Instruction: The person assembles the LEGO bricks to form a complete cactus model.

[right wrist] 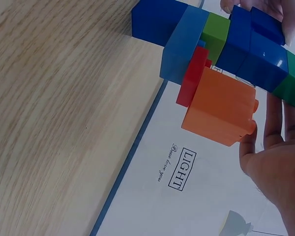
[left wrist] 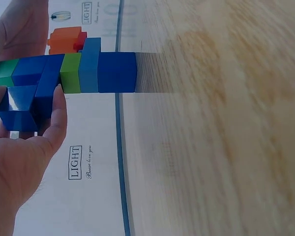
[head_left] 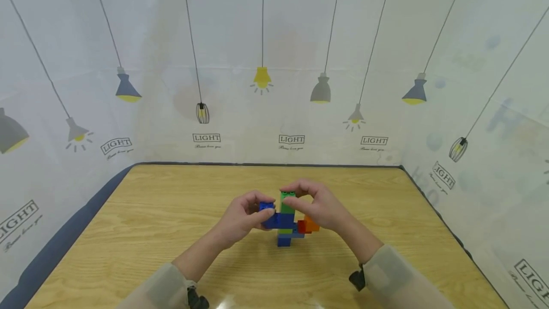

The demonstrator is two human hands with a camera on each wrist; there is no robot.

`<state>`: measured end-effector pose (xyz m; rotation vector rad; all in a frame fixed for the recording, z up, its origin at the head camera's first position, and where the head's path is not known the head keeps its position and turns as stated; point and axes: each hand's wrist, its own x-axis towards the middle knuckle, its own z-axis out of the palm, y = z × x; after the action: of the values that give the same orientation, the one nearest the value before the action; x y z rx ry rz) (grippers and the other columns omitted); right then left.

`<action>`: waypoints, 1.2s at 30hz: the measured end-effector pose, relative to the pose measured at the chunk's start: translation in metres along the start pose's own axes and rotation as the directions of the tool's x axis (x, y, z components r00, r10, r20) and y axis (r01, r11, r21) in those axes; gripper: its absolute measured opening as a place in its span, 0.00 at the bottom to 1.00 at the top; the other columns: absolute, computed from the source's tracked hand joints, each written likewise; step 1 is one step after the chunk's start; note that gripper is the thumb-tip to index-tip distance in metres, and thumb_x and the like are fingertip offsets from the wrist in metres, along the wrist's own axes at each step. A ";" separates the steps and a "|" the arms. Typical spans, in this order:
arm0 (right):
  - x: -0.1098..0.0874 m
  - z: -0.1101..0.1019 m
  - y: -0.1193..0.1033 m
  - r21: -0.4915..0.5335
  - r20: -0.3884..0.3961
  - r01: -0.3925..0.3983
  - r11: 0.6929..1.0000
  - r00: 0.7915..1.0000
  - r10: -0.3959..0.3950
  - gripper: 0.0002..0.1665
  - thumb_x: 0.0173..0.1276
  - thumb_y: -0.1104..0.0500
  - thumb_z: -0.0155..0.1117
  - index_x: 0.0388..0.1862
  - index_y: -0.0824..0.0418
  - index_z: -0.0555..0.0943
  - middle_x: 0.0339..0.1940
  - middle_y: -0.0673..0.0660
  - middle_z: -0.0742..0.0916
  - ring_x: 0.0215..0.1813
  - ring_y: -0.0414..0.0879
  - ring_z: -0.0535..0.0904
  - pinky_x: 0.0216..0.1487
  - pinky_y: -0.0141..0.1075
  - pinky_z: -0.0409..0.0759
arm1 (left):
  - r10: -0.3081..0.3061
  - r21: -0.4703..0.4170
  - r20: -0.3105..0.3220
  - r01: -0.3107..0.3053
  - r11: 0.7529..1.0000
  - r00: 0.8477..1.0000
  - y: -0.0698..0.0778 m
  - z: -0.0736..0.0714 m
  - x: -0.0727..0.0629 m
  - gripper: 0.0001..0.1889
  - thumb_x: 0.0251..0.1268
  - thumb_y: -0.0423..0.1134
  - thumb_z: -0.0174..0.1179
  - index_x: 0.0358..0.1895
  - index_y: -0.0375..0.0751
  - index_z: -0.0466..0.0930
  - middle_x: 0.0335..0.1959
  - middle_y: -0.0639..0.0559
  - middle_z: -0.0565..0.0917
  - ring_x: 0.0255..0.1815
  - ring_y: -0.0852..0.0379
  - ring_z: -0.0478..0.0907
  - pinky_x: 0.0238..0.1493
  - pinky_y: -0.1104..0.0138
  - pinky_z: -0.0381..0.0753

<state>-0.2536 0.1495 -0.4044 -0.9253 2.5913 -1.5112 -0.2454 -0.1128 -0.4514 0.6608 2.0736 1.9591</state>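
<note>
A tower of toy building bricks stands upright on the wooden table, a dark blue brick (head_left: 284,241) at its base. Above that come a lighter blue brick (left wrist: 90,64), a lime green brick (left wrist: 71,73), more dark blue bricks (right wrist: 261,54) and a green brick (head_left: 287,200) on top. My left hand (head_left: 242,218) grips the dark blue brick (head_left: 267,205) on the tower's left arm, thumb in front. The top green brick is pinched by my right hand (head_left: 319,204). Under that hand, a red brick (right wrist: 193,76) and an orange brick (right wrist: 220,105) jut out rightward.
The wooden table (head_left: 171,204) runs back to a dark-edged border. Pale fabric walls (head_left: 240,23) printed with lamps surround it on the back and sides.
</note>
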 end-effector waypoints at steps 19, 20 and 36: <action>0.000 0.000 -0.002 0.002 0.003 0.003 1.000 1.000 -0.003 0.15 0.81 0.54 0.69 0.63 0.53 0.88 0.55 0.53 0.90 0.55 0.48 0.82 0.56 0.42 0.85 | -0.017 0.029 0.002 0.017 0.999 1.000 0.002 -0.001 0.001 0.18 0.82 0.39 0.65 0.65 0.34 0.80 0.55 0.41 0.85 0.51 0.51 0.86 0.48 0.58 0.95; 0.000 0.000 -0.002 0.001 0.006 0.002 1.000 1.000 -0.002 0.15 0.82 0.54 0.69 0.63 0.53 0.88 0.55 0.53 0.90 0.54 0.48 0.82 0.56 0.42 0.85 | -0.018 0.031 0.004 0.018 0.999 1.000 0.002 -0.001 0.001 0.18 0.82 0.39 0.65 0.65 0.34 0.80 0.56 0.41 0.85 0.52 0.51 0.86 0.48 0.58 0.95; 0.000 -0.008 -0.009 -0.038 0.078 -0.039 0.999 0.996 0.042 0.19 0.83 0.49 0.67 0.69 0.49 0.85 0.62 0.51 0.90 0.62 0.51 0.83 0.61 0.47 0.87 | -0.034 0.085 0.002 0.033 0.996 0.999 0.005 0.000 -0.004 0.18 0.84 0.44 0.64 0.68 0.43 0.80 0.60 0.42 0.83 0.57 0.49 0.86 0.54 0.54 0.94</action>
<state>-0.2516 0.1527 -0.3927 -0.9097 2.5745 -1.3932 -0.2412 -0.1146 -0.4470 0.6409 2.1623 1.8593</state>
